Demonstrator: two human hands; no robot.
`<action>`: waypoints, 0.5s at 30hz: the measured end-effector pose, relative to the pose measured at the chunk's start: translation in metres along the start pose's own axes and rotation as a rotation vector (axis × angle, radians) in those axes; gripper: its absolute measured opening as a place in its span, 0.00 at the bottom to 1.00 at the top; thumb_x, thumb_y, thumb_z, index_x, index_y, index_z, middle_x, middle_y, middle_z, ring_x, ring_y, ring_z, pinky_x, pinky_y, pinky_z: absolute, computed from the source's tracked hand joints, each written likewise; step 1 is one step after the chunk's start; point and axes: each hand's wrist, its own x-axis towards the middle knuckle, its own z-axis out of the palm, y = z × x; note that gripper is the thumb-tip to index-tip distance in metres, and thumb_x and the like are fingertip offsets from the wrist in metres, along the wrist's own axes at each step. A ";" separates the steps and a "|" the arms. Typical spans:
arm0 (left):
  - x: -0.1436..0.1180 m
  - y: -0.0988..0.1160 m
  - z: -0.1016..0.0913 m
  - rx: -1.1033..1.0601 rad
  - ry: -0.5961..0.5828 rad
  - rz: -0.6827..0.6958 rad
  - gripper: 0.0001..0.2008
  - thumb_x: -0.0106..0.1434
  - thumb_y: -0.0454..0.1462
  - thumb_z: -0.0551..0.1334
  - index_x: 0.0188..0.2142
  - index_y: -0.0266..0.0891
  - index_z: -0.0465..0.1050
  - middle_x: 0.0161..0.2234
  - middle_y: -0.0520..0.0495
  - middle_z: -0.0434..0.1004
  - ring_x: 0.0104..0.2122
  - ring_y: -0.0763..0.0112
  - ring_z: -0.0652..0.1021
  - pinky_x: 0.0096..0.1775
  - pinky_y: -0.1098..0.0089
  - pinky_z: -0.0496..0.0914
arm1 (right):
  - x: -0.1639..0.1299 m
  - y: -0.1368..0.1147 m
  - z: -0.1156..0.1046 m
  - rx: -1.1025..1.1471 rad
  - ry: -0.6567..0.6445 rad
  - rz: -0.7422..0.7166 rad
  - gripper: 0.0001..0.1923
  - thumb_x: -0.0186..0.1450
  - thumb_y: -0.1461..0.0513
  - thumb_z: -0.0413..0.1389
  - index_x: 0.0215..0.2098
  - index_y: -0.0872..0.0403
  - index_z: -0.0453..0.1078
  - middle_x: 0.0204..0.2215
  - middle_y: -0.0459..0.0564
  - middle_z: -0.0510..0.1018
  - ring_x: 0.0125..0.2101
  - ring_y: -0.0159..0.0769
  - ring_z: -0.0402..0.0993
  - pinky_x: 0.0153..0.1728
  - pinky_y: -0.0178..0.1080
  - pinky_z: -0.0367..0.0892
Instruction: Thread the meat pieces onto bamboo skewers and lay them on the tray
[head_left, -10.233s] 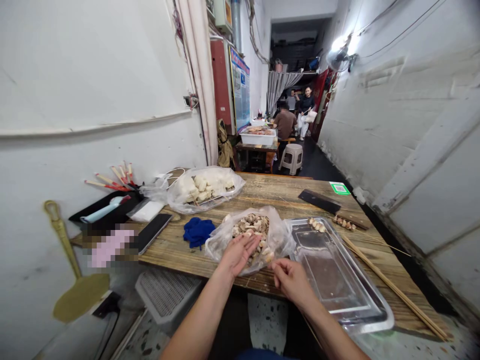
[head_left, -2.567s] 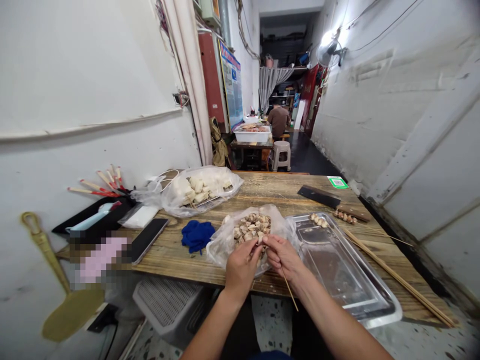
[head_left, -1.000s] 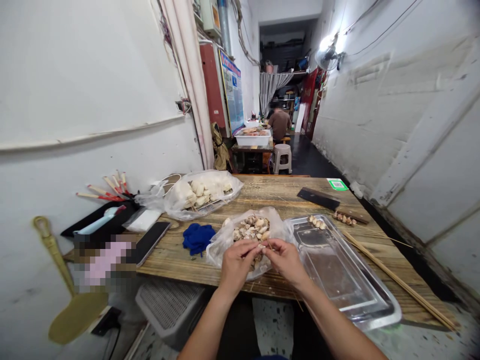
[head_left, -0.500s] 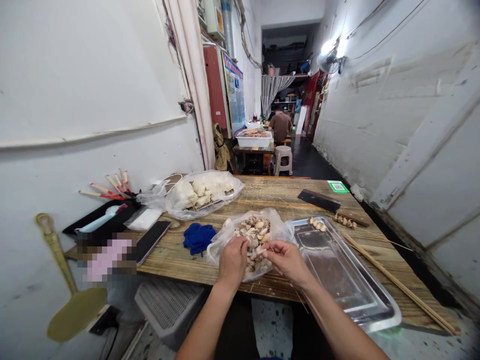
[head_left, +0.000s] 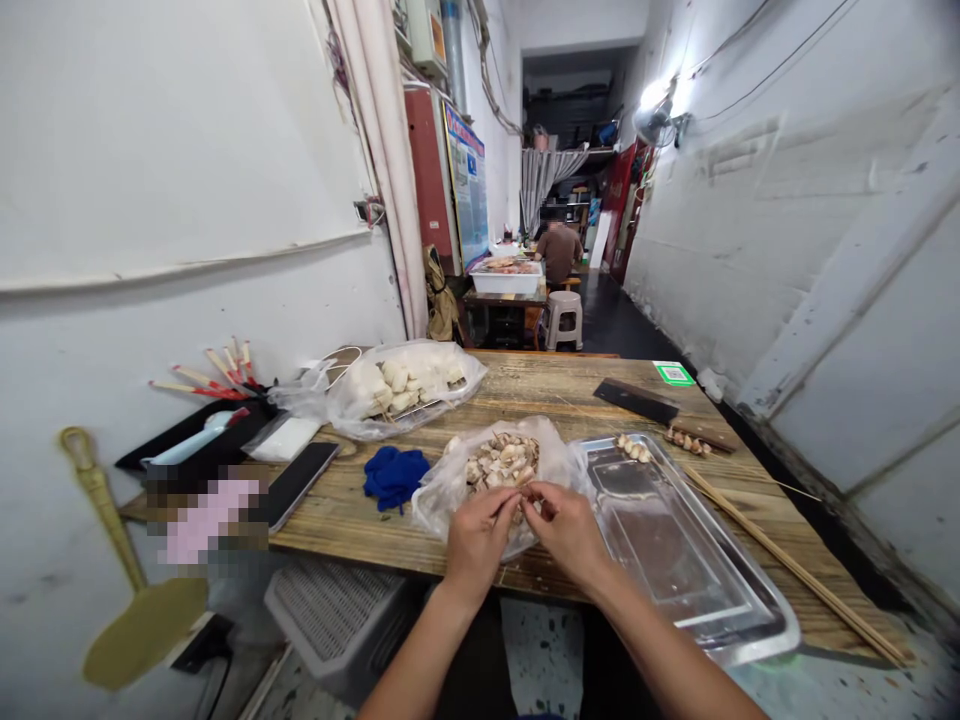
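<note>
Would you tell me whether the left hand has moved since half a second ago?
Yes: judged against the blue cloth, the left hand has moved rightward, away from it, towards the right hand.

My bare left forearm (head_left: 429, 640) rises from the bottom edge, left of centre; my bare right forearm (head_left: 664, 640) slants in from the lower right. My left hand (head_left: 474, 535) and right hand (head_left: 568, 530) meet below the frame's middle, fingers curled, thumbs and forefingers nearly tip to tip; how tightly they close is hidden.
</note>
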 end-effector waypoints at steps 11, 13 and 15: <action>0.015 -0.026 -0.017 0.315 0.187 -0.078 0.19 0.55 0.30 0.54 0.48 0.37 0.65 0.49 0.37 0.66 0.49 0.58 0.66 0.50 0.58 0.60 | -0.003 0.003 0.000 0.221 -0.019 0.229 0.08 0.56 0.60 0.53 0.31 0.55 0.71 0.22 0.46 0.75 0.16 0.27 0.63 0.18 0.29 0.59; 0.016 -0.020 -0.019 0.169 0.155 -0.128 0.21 0.54 0.32 0.57 0.50 0.40 0.64 0.52 0.40 0.64 0.51 0.58 0.64 0.51 0.58 0.58 | -0.002 0.004 -0.001 0.210 -0.018 0.243 0.08 0.56 0.60 0.53 0.31 0.55 0.71 0.23 0.46 0.75 0.16 0.28 0.63 0.18 0.30 0.59; 0.013 -0.012 -0.015 -0.064 0.035 -0.255 0.18 0.53 0.36 0.59 0.45 0.39 0.69 0.45 0.42 0.71 0.45 0.60 0.71 0.47 0.61 0.64 | -0.001 0.003 -0.002 0.177 -0.023 0.217 0.08 0.56 0.61 0.52 0.31 0.55 0.71 0.23 0.46 0.76 0.17 0.28 0.63 0.19 0.31 0.59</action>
